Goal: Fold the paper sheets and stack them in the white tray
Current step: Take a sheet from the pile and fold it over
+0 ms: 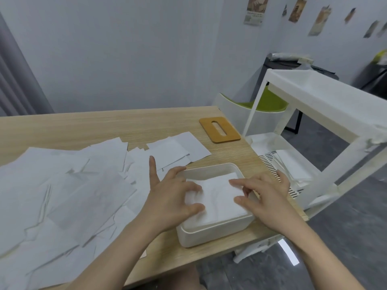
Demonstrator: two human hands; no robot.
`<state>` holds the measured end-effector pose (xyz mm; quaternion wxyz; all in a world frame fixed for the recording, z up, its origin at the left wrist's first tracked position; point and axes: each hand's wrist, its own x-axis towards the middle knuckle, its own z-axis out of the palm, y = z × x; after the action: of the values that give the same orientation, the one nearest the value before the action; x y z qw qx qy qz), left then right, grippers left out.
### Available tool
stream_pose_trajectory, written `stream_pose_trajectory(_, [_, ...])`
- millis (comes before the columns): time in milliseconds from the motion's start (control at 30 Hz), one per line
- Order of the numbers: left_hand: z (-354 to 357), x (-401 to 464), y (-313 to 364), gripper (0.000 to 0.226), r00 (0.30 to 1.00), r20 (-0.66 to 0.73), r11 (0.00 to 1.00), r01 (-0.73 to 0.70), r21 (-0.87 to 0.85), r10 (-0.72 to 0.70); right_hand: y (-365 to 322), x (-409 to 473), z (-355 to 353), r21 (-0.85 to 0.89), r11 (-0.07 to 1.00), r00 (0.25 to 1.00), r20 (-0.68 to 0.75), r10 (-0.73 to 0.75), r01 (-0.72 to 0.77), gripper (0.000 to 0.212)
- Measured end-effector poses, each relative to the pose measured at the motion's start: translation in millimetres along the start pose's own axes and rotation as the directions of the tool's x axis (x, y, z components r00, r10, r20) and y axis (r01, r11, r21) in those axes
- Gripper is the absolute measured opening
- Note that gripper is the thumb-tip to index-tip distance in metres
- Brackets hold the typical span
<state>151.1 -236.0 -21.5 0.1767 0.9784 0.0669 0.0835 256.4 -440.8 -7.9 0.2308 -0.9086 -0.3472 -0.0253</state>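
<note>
A white tray [211, 232] stands near the table's front right edge, holding a stack of folded white paper [219, 199]. My left hand [169, 197] rests on the stack's left side, fingertips pressing the paper, one finger pointing up and away. My right hand [263, 195] touches the stack's right side with straight fingers, thumb on the top sheet. Many loose unfolded paper sheets [62, 195] cover the left half of the table.
A wooden lid with a slot [219, 129] lies at the table's far right. A white shelf cart [314, 126] with more paper on its lower level stands right of the table [104, 126]. A chair with a green seat sits behind.
</note>
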Motion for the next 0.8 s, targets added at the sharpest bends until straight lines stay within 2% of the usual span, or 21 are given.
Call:
stream_pose_trajectory(133, [-3.5,0.7,-2.1,0.057,0.993,0.117,0.987,-0.028,0.157,0.009,0.9,-0.3,-0.3,-0.178,0.983,0.998,0.055,-0.029,0.039,0.051])
stream_pose_trajectory(233, [-5.4,2.9,-0.8,0.051,0.986,0.166,0.973,-0.040,0.226,0.002,-1.9,-1.7,-0.9,-0.236,0.970,0.997,0.056,-0.049,0.060,0.046])
stream_pose_trajectory(400, [-4.3,5.8,-3.4,0.050,0.985,0.172,0.984,-0.034,0.173,0.004,0.5,-1.2,2.3,-0.226,0.971,0.997,0.012,-0.072,0.073,0.041])
stream_pose_trajectory(533, [-4.5,4.2,-10.2,0.050,0.996,0.088,0.996,-0.034,0.081,0.027,-6.7,4.8,0.7,-0.210,0.975,0.997,-0.011,-0.074,0.070,0.038])
stream_pose_trajectory(700, [-5.8,-4.2,-22.5,0.068,0.989,-0.135,0.973,-0.091,-0.213,0.063,-28.9,15.4,5.8,-0.131,0.986,0.993,-0.049,-0.106,0.099,0.050])
stream_pose_trajectory(800, [-9.5,-12.6,-36.2,0.058,0.972,-0.235,0.937,-0.093,-0.335,0.012,-47.3,20.8,10.3,-0.050,0.992,0.992,-0.056,-0.116,0.113,0.049])
